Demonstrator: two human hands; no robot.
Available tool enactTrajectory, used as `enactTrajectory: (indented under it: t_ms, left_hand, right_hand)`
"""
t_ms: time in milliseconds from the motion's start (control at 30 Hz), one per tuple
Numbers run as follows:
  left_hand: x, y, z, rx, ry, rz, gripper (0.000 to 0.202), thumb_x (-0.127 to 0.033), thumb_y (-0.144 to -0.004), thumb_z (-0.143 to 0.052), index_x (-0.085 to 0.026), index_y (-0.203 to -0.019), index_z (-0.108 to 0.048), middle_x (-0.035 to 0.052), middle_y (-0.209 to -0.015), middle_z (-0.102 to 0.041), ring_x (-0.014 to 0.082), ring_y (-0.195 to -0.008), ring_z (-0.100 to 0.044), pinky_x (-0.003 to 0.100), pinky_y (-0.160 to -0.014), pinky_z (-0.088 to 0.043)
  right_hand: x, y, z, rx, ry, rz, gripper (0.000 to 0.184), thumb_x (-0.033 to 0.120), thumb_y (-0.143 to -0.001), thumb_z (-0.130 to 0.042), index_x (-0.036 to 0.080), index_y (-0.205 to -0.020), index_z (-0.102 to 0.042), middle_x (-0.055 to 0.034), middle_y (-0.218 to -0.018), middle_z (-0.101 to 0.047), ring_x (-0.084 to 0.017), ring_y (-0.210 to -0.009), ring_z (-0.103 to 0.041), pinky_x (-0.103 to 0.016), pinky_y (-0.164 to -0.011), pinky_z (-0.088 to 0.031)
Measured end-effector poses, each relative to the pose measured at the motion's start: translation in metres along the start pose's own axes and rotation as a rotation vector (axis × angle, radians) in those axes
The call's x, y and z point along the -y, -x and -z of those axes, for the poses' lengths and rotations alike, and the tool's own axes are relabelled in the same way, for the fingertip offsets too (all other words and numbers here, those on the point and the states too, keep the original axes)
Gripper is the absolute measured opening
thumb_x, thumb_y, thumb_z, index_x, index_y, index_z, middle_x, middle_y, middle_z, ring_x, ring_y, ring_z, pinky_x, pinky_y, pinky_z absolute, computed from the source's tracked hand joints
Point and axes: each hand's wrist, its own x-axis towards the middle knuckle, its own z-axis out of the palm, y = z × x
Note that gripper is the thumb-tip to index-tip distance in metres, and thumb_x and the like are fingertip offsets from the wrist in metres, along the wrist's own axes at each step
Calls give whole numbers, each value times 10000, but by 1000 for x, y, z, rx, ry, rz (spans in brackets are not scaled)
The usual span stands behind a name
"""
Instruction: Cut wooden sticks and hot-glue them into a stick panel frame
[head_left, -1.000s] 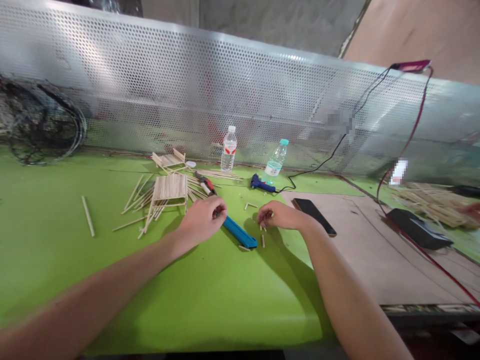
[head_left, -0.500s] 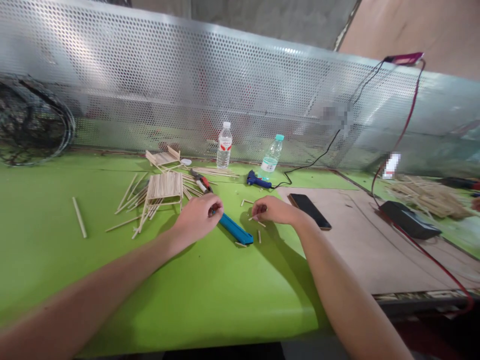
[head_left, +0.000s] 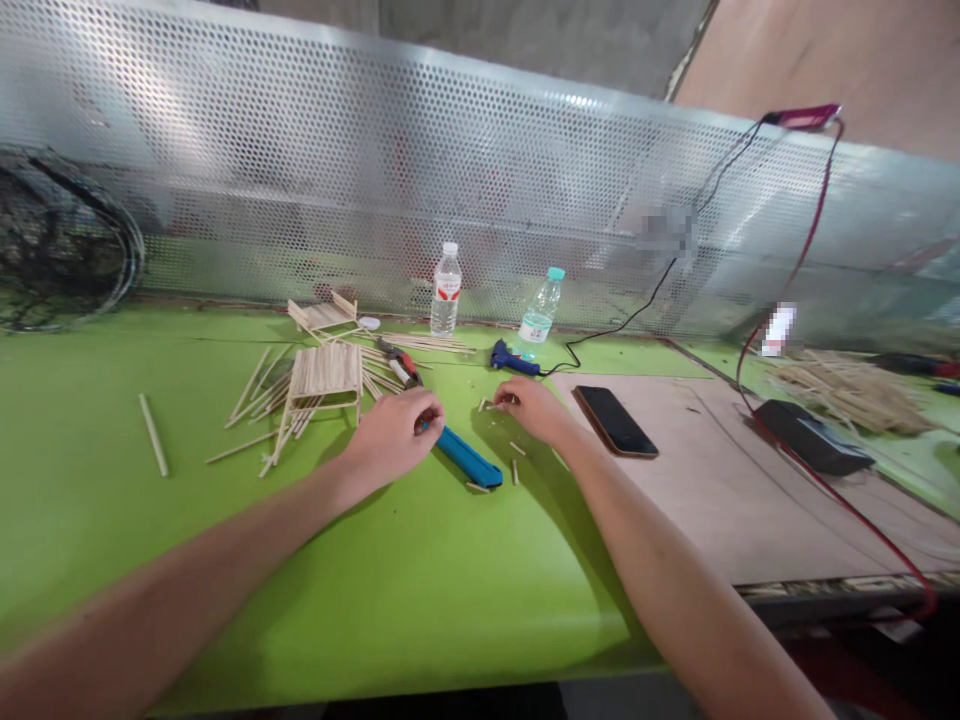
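My left hand (head_left: 396, 432) is closed, with its fingers curled over the far end of a long blue plastic tool (head_left: 471, 458) shaped like a utility knife. Whatever is inside those fingers is hidden. To the right, the fingertips of my right hand (head_left: 526, 405) are pinched together at a short wooden stick piece (head_left: 491, 406) on the green table. More cut pieces, such as a stick bit (head_left: 515, 472), lie between the hands. Beyond my left hand stands a small stick-built model (head_left: 327, 372), with loose wooden sticks (head_left: 262, 405) beside and under it.
Red-handled pliers (head_left: 405, 366) and a blue glue gun (head_left: 514, 360) lie behind the hands. Two bottles, a white-capped bottle (head_left: 445, 292) and a green-capped bottle (head_left: 540, 315), stand by the perforated metal screen (head_left: 337, 170). A phone (head_left: 616, 421) and black box (head_left: 811, 437) are right.
My right hand has moved away from me and slightly left, onto the short stick piece by the glue gun. My left hand stays at the blue tool.
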Motion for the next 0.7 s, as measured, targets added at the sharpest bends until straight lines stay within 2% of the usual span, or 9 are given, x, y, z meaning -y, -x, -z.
enactTrajectory:
  t_ms: [300, 400, 500, 567, 700]
  left_hand:
    - [2, 0, -2, 15, 11, -4, 160, -283, -917, -520, -216, -878, -661, 9, -880, -688, 145, -737, -602, 303, -666, -463]
    - [1, 0, -1, 18, 9, -1, 162, -284, -918, -516, -218, -884, -660, 7, -881, -688, 145, -730, -601, 301, -661, -463]
    - [0, 1, 1, 5, -5, -10, 150, -278, -915, -524, -224, -884, -661, 5, -882, -690, 149, -735, -601, 306, -681, -465]
    - [-1, 1, 1, -1, -16, -14, 141, -273, -911, -531, -226, -883, -661, 6, -874, -690, 152, -733, -599, 308, -691, -464]
    - [-1, 1, 1, 3, -28, -17, 139, -265, -908, -533, -226, -877, -663, 9, -874, -689, 157, -748, -604, 305, -700, -467]
  right_hand:
    - [4, -4, -8, -31, -3, 51, 123, 169, -882, -624, 212, -914, -735, -45, -964, -691, -168, -875, -609, -254, -789, -423]
    - [0, -1, 2, -85, -32, -8, 132, 191, -883, -612, 199, -928, -736, -52, -999, -692, -157, -834, -603, -255, -759, -424]
    - [-5, 7, 21, -146, -57, -113, 150, 256, -882, -606, 187, -930, -731, -58, -967, -712, -171, -820, -611, -267, -723, -426]
    - [-7, 13, 34, -84, -65, -164, 156, 302, -854, -628, 186, -874, -731, -55, -894, -726, -188, -806, -626, -278, -701, -430]
    - [-4, 23, 46, 317, -187, -115, 165, 341, -763, -699, 192, -825, -729, -48, -844, -740, -199, -759, -653, -277, -646, -449]
